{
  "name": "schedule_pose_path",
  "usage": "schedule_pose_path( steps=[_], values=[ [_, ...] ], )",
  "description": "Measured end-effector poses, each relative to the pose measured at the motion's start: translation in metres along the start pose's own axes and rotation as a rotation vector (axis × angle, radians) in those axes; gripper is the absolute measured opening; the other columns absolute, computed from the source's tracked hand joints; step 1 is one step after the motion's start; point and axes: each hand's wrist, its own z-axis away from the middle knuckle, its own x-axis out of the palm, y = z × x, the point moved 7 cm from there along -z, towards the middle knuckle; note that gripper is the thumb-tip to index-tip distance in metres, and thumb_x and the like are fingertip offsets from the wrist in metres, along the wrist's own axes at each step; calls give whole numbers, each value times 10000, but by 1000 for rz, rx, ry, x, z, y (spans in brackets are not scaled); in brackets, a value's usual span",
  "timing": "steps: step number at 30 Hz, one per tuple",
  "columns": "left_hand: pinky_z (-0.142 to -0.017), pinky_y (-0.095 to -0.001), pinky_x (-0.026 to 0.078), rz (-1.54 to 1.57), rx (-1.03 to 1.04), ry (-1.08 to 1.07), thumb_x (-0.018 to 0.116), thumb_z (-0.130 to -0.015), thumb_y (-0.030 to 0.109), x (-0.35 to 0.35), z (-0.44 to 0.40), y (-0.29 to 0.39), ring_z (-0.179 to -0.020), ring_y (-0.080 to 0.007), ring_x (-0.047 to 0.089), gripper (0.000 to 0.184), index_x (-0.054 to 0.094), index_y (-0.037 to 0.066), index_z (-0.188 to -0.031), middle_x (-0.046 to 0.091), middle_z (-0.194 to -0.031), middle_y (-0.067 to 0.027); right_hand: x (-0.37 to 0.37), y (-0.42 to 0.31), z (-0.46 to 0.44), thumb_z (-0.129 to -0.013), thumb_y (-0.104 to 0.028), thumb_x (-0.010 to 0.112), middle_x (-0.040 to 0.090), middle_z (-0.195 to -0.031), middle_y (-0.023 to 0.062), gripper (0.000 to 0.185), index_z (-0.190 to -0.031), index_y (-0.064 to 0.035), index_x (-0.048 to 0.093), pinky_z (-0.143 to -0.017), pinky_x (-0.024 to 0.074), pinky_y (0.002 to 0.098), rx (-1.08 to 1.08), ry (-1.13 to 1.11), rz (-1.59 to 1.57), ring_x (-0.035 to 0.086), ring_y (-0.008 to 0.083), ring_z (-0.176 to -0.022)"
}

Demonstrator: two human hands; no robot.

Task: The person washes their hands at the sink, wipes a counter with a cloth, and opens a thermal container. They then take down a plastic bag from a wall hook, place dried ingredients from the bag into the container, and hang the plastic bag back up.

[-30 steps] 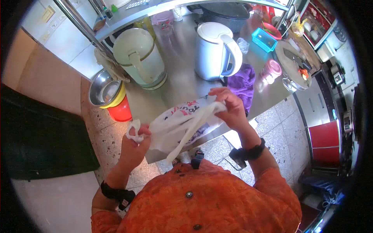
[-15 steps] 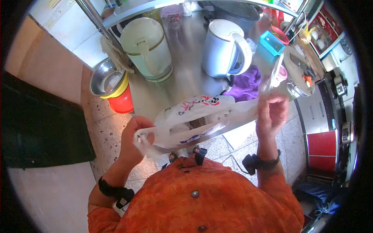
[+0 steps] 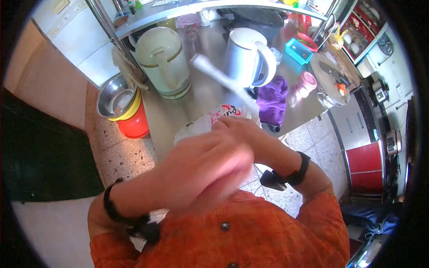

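Observation:
A white plastic bag (image 3: 196, 127) with red print lies at the metal table's near edge, largely covered by my hands. My left hand (image 3: 210, 163) is smeared by motion and crosses in front of my right; its fingers and anything in them cannot be made out. Behind it, my right hand (image 3: 239, 129) is closed at the bag's top, on the bag's plastic. One white strip of the bag (image 3: 223, 80) sticks up beyond my hands, blurred, in front of the white kettle (image 3: 243, 56). Right of the bag lies a purple cloth (image 3: 272, 100).
A large pale jug (image 3: 163, 62) stands at the back left. Nested bowls (image 3: 117, 99) sit left of the table (image 3: 203, 96). To the right are a pink-lidded jar (image 3: 306, 82), a turquoise basket (image 3: 298, 51) and a round board (image 3: 328, 76) with a knife. A shelf (image 3: 178, 11) crosses overhead.
My hands held the bag's handles wide apart; now they have come together and crossed over it. The left moved right, the right moved left. A strip of the bag has swung up.

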Motion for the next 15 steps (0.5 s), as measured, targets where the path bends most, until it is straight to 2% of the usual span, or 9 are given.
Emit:
schedule_pose_path(
  steps=[1, 2, 5, 7, 8, 9, 12, 13, 15],
  values=[
    [-569, -368, 445, -35, -147, -48, 569, -747, 153, 15, -8, -25, -651, -327, 556, 175, 485, 13, -811, 541, -716, -174, -12, -1, 8, -681, -87, 559, 535, -886, 141, 164, -837, -40, 540, -692, 444, 384, -63, 97, -201, 540, 313, -819],
    [-570, -390, 444, -75, -293, -95, 534, -780, 177, 28, -8, -53, -655, -361, 556, 181, 483, 3, -783, 538, -689, -204, -13, -1, 9, -681, -87, 559, 535, -886, 141, 164, -837, -40, 540, -692, 444, 384, -71, 99, -192, 540, 313, -819],
    [-579, -418, 437, -142, -372, -153, 469, -809, 169, 43, 8, -91, -674, -380, 553, 180, 488, -9, -797, 539, -703, -226, 16, -1, 24, -679, -128, 533, 540, -851, 83, 179, -845, -87, 588, -687, 431, 388, -136, -54, 267, 509, 264, -891],
    [-594, -431, 449, -363, -577, -618, 463, -789, 131, 70, 41, -111, -682, -360, 566, 141, 505, 0, -819, 560, -771, -196, 21, 3, 34, -678, -140, 530, 538, -838, 73, 147, -802, -95, 595, -696, 416, 379, -121, -127, 335, 497, 249, -900],
    [-594, -431, 449, -356, -575, -625, 463, -789, 131, 72, 47, -114, -682, -360, 566, 141, 505, 0, -819, 560, -771, -196, 28, 5, 40, -678, -152, 528, 536, -826, 62, 122, -760, -103, 603, -706, 401, 370, -101, -208, 402, 484, 234, -908],
    [-607, -425, 458, -468, -543, -600, 469, -776, 126, 71, 49, -116, -700, -345, 572, 135, 506, 3, -819, 564, -814, -183, 24, 5, 43, -629, -126, 552, 508, -803, 51, 95, -710, -116, 602, -719, 369, 358, -62, -126, 461, 476, 215, -841],
    [-638, -418, 470, -584, -527, -611, 482, -754, 125, 65, 53, -97, -748, -317, 578, 133, 511, 14, -822, 564, -888, -168, 17, 17, 40, -582, -204, 643, 533, -946, 77, 442, -1000, -96, 544, -744, 356, 382, 146, -277, 637, 472, 265, -945],
    [-656, -417, 474, -605, -551, -642, 489, -745, 130, 61, 56, -91, -777, -305, 577, 137, 514, 21, -824, 559, -919, -166, 9, 17, 41, -528, -271, 724, 477, -1115, 122, 756, -1193, -110, 403, -781, 365, 439, 172, -167, 733, 434, 320, -1047],
    [-671, -415, 471, -583, -493, -689, 487, -759, 144, 60, 78, -80, -810, -308, 570, 163, 522, 23, -862, 557, -924, -179, 1, 30, 44, -501, -300, 748, 440, -1161, 133, 833, -1221, -119, 369, -799, 362, 475, 274, -205, 706, 414, 337, -1074]
  ],
)
